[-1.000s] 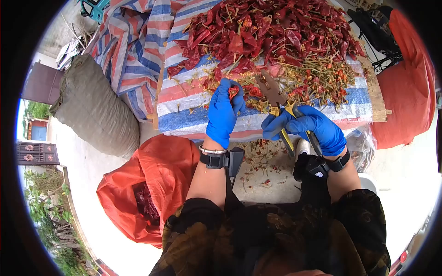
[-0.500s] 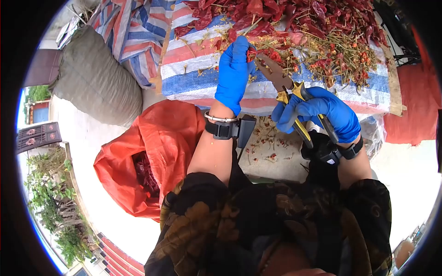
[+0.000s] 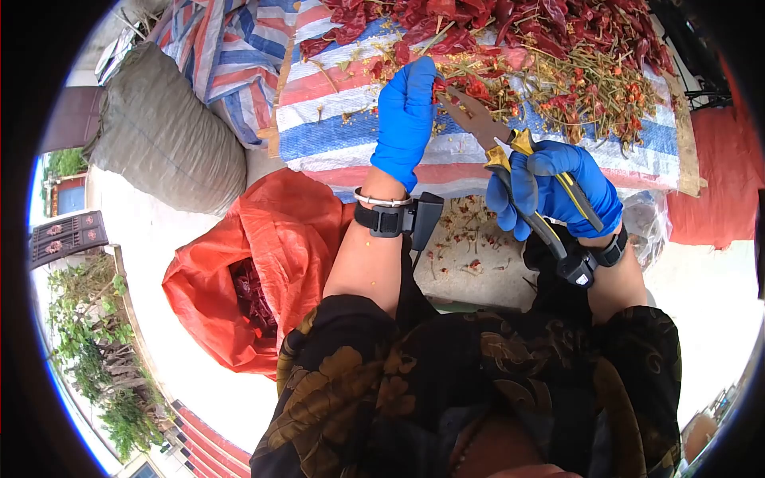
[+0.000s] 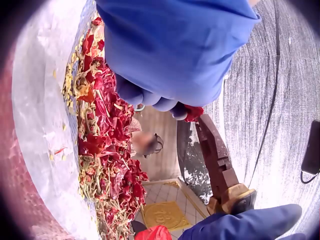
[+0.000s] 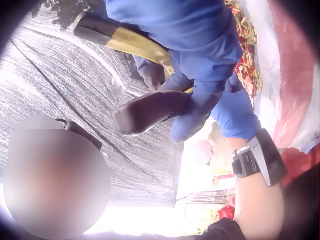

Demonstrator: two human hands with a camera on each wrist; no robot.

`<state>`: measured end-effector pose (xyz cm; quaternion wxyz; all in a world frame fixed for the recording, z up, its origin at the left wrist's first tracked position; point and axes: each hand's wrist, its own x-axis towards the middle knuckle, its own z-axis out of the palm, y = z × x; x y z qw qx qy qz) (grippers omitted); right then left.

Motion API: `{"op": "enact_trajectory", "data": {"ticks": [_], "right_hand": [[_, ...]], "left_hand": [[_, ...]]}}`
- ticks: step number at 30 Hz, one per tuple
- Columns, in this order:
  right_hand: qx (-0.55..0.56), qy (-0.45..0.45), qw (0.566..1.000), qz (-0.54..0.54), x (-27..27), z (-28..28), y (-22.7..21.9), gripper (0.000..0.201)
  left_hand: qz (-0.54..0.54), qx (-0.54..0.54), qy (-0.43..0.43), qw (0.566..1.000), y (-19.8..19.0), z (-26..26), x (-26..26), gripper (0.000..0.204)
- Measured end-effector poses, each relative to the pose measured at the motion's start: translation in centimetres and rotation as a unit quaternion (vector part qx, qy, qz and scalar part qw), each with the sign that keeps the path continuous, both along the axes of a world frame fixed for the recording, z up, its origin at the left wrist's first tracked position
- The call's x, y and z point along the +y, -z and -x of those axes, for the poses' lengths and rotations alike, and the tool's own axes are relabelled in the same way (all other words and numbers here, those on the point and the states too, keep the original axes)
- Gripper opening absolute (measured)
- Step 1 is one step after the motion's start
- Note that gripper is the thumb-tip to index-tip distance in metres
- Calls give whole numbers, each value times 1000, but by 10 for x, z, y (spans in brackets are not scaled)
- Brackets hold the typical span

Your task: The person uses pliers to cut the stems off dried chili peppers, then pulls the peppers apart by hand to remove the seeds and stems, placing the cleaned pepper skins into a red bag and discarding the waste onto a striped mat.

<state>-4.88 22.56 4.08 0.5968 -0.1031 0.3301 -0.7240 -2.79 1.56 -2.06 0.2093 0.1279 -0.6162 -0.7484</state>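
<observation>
My left hand, in a blue glove, pinches a small red dried chili at its fingertips. Most of the chili is hidden by the fingers. My right hand, also blue-gloved, holds pliers with yellow and black handles and rusty brown jaws. In the left wrist view the tip of the jaws meets the chili, just beside the left fingertips. One handle points toward the camera in the right wrist view, with fingers round it. Both hands are over the near edge of the striped sheet.
A heap of dried red chilies lies at the back, with loose stems and seeds before it. An open red sack stands at the lower left, near a grey-green sack. Another red sack is at the right.
The head view has tilted, moving the heap up in it. The pliers have come in to the left fingertips, and their handles now stand wider apart in my right hand.
</observation>
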Motion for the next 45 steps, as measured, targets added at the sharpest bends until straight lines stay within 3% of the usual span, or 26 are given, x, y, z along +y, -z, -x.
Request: {"op": "enact_trajectory", "data": {"ticks": [2,11,15,17,21,23,25,30,35,37,40,45], "right_hand": [[-38,-12,999,-18,-1,1,1,37],[-97,20,995,19,-8,-7,5,36],[-126,13,991,44,-5,-6,6,35],[-82,18,996,0,-2,-6,5,35],[-102,34,993,50,1,-8,12,37],[-113,18,992,61,-1,-3,15,38],[-161,-5,985,60,-2,-2,17,38],[-141,9,989,33,-3,-5,17,35],[-125,35,992,7,-11,-16,3,34],[-38,64,990,-118,-12,-17,-6,35],[-26,32,998,-39,-11,-15,4,36],[11,48,997,-67,-12,-19,-4,37]], "left_hand": [[53,20,-36,998,1,0,1,33],[99,54,-110,987,3,1,5,31],[122,48,-95,987,2,-1,2,30],[174,23,-49,983,-2,-3,-2,31],[265,7,-24,964,2,-3,-10,32],[300,59,-48,951,4,0,-10,32],[285,48,-44,956,3,-1,-10,32],[298,49,-42,952,2,-2,-11,31],[231,-2,-11,973,4,-6,-14,26],[247,8,-28,968,5,-6,-13,25],[255,24,-64,964,4,-5,-7,26],[209,-7,-79,975,6,-1,0,29]]}}
